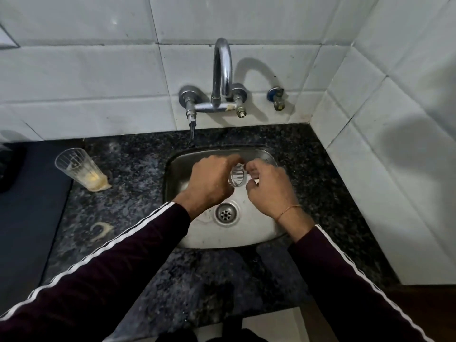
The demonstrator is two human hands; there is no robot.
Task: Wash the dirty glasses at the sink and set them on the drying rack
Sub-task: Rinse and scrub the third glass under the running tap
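Left of the sink, a dirty glass stands upright on the counter, a yellowish residue in its bottom and spilled around its base; a crescent of dried residue marks the counter nearer the viewer. No drying rack is in view. Over the sink, the left hand is wrapped around a second glass, which lies roughly on its side with its ribbed mouth turned toward the right hand. That hand's fingers are curled at the rim; whether they grip it or only rub it cannot be told. The tap arches above, and no stream is clearly visible, though the dim light may hide one.

To do this step well, the glass likely needs:
- a firm left-hand hold low on the body, since wet glass slips
- right fingers worked round the rim and inside, where residue clings
- its mouth held under the spout for rinsing
- a position low over the basin, well clear of the steel wall
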